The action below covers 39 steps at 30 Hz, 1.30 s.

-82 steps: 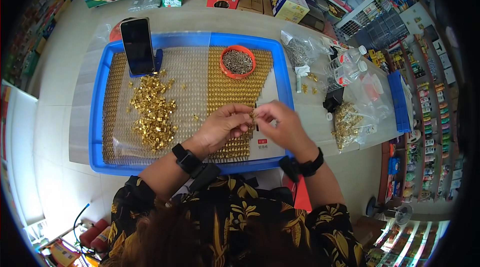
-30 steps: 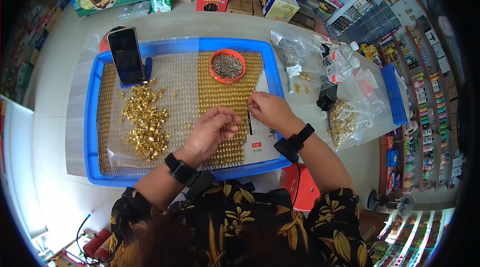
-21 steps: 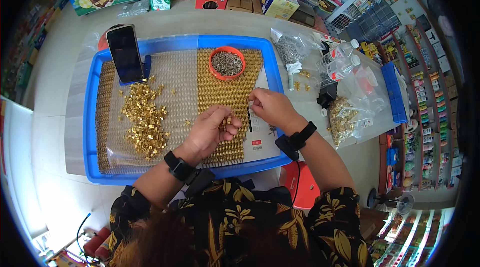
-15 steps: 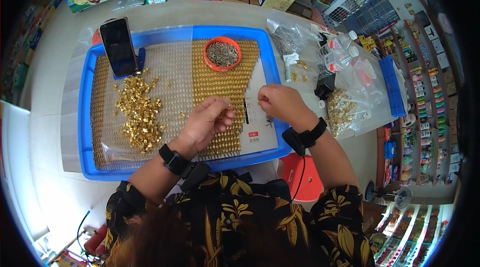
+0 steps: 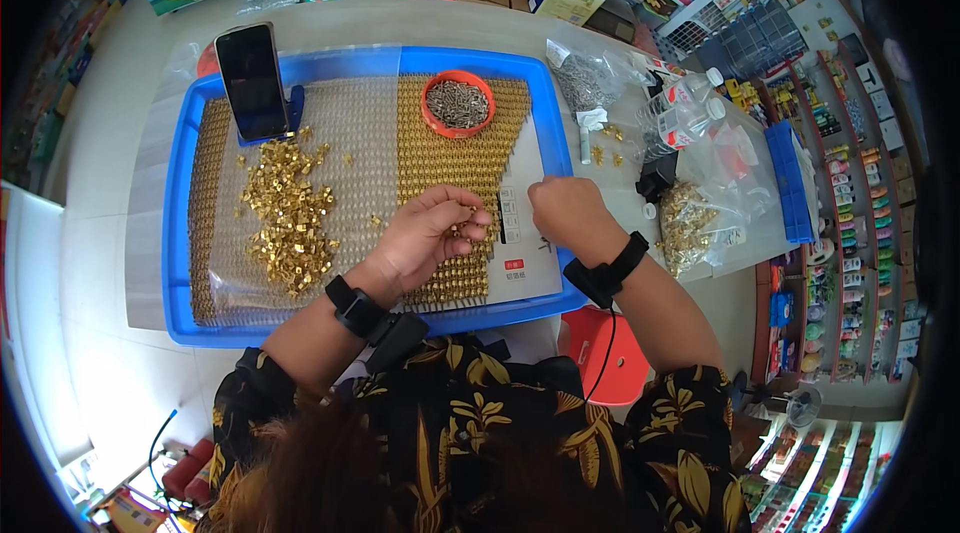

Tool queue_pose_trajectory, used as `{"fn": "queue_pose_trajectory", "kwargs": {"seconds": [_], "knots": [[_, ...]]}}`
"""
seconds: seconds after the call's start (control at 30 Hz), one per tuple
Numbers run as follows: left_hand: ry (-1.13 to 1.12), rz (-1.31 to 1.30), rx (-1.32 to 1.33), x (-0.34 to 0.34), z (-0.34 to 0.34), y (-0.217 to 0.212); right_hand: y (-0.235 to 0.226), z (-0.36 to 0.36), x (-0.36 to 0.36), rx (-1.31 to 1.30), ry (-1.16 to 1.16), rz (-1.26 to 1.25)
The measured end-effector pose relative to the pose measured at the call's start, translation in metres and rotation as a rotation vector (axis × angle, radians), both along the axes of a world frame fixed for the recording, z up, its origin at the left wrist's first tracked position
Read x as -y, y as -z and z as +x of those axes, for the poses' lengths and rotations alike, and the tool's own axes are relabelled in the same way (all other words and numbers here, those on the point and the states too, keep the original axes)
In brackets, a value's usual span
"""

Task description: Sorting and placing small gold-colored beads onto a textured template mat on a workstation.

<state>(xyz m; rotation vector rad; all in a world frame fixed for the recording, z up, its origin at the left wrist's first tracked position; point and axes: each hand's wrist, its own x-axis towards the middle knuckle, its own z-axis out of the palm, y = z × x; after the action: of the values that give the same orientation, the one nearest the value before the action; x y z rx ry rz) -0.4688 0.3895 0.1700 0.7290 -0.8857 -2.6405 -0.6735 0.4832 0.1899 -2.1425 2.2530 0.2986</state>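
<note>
Over the right half of a blue-rimmed tray (image 5: 548, 118), my left hand (image 5: 425, 238) is curled, thumb against the fingers. Gold shows around its fingertips, but I cannot tell a held piece from the rows beneath. My right hand (image 5: 578, 218) is closed into a fist, knuckles up, at the tray's right side; whatever it holds is hidden. Close-set rows of small gold metal pieces (image 5: 425, 153) lie beneath my left hand. To its left, a loose heap of gold pieces (image 5: 285, 223) rests on a clear plastic sheet (image 5: 360, 173) covering more rows.
A red round dish (image 5: 457, 105) of small silver metal pins stands at the tray's back. A phone (image 5: 252, 78) leans upright on a blue stand at back left. Right of the tray are plastic bottles (image 5: 685, 108) and a bag of gold pieces (image 5: 688, 228). A red stool (image 5: 605, 358) stands below.
The view has shifted slightly, moving the tray a little rightward in the picture. My left fingers stretch further toward the right. My right hand has come slightly nearer to me and stays closed.
</note>
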Motion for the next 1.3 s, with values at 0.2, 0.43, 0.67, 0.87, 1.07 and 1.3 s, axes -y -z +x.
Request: {"fn": "queue_pose_trajectory", "kwargs": {"seconds": [0.2,0.43,0.67,0.87,1.07,1.3], "knots": [[0.048,-0.037,-0.023,0.005,0.001,0.010,-0.012,0.001,0.003,0.120,0.066,-0.008],[0.066,-0.050,0.019,-0.002,-0.003,0.008,-0.021,0.013,-0.012,0.934,0.274,-0.142],[0.088,-0.026,-0.046,0.001,-0.001,0.016,-0.002,0.045,-0.018,1.433,0.335,-0.230],[0.093,-0.023,-0.073,-0.001,-0.002,0.015,-0.008,0.060,-0.015,1.211,0.243,-0.431],[0.127,-0.010,-0.062,0.002,-0.002,0.009,-0.009,0.060,-0.015,1.125,0.278,-0.416],[0.142,-0.189,-0.116,-0.006,0.004,0.024,-0.003,0.067,-0.017,1.025,0.199,-0.486]]}}
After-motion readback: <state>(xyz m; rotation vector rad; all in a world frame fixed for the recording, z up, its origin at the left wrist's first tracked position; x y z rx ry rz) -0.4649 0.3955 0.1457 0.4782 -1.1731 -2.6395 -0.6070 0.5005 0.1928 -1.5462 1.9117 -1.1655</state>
